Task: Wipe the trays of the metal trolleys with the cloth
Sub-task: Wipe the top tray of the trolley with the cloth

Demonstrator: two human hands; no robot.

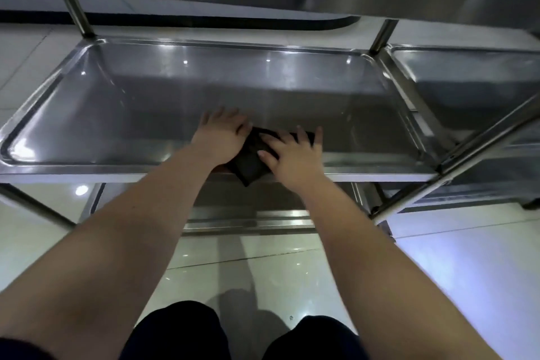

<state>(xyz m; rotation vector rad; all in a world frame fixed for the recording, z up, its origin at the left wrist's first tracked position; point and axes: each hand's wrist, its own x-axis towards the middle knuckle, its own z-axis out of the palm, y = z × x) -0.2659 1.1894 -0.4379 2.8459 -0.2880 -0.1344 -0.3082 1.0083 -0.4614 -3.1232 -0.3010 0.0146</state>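
Pale floor tiles show beneath the steel trolley. On its middle tray (pixel 117 114), at the near rim, the dark cloth (pixel 251 165) lies slanting away rightward. The right hand (pixel 292 155) presses it with flat, spread fingers. The blurred left hand (pixel 222 137) seemingly does too.

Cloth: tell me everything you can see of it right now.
The cloth is dark, almost black, folded into a flat pad. It lies on the near edge of the middle tray, one corner poking over the rim. The left hand and right hand both rest flat on it, covering part of it.
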